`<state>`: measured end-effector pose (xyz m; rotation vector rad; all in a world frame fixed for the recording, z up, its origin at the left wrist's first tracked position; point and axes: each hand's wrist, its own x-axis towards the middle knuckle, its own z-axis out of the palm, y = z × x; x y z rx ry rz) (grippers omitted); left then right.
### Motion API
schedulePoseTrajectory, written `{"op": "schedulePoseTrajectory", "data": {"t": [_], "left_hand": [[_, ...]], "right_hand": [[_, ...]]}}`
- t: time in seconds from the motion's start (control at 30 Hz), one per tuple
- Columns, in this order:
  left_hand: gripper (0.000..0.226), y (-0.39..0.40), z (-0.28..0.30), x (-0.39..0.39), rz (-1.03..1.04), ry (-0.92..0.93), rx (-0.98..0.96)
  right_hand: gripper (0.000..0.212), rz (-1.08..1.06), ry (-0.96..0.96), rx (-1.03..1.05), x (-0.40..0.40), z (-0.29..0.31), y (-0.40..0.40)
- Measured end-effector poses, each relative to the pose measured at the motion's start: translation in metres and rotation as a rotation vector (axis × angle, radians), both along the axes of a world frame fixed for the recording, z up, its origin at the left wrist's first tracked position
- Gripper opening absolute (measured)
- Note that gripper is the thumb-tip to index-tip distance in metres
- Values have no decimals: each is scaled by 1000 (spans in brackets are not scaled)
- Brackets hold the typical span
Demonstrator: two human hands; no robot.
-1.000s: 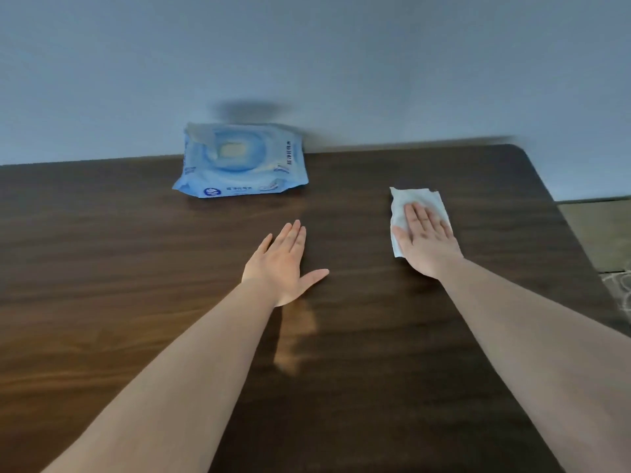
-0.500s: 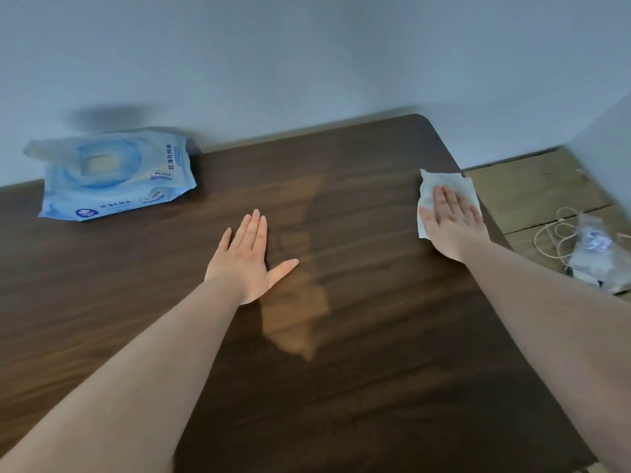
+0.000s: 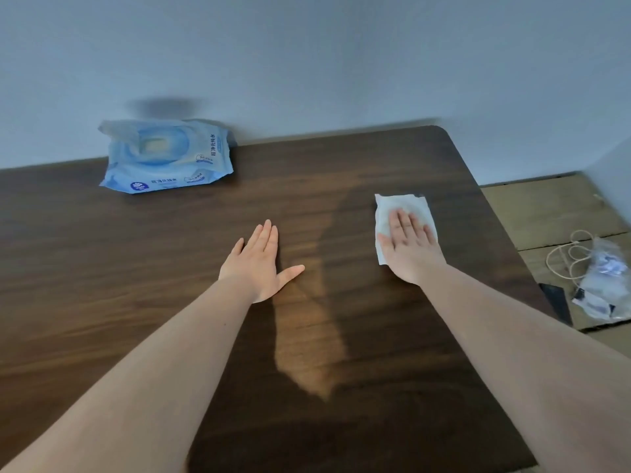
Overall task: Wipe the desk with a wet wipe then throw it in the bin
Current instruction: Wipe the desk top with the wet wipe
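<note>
I am pressing the wet wipe [image 3: 403, 213] flat against the desk [image 3: 392, 336] with my right hand [image 3: 411, 250]. My palm and fingers [image 3: 404, 227] are lying spread on top of it, not curling around it, so the hand is staying open and is pinning the sheet rather than gripping it. The white wipe is showing beyond my fingertips and along the thumb side of that hand, its far edge a little crumpled. It is sitting toward the right part of the dark wood surface, short of the rounded far corner.

My left hand [image 3: 261, 264] is resting palm down on the bare wood, well apart from the right hand, fingers held together and straight, thumb sticking out toward the wipe. It is holding nothing. Between my two hands a paler, shiny streak is running across the grain toward me.

Beyond my left hand, near the far edge where the desk is meeting the wall [image 3: 307, 63], a blue pack of wipes [image 3: 167, 155] is lying flat with its printed face up. Whether its lid flap is shut I cannot tell.

Off past my right hand, down on the floor [image 3: 546, 213] beside the desk, a looped pale cord [image 3: 563, 257] is lying next to a crumpled clear plastic bag [image 3: 604, 281].
</note>
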<state>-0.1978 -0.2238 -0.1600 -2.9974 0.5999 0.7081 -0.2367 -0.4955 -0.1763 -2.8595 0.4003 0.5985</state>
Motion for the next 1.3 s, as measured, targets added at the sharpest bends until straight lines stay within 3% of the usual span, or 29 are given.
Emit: {"op": "schedulePoseTrajectory", "data": {"t": [0.2,0.5,0.63,0.83,1.3], "left_hand": [[89,95,6,-27,147,-25,-54],[89,340,0,-103,534,-64,60],[102,416,-1,-121,440,-62,43],[96,441,-19,-127,479,-213,-41],[98,450,-22,-122,444,-177,-79]], "right_hand": [[58,161,-23,27,-6,2,115],[59,509,-65,50,9,-5,335],[59,644,-109,66,21,-8,431],[59,825,-139,79,38,-11,558],[57,1128,-85,120,87,-11,757]]}}
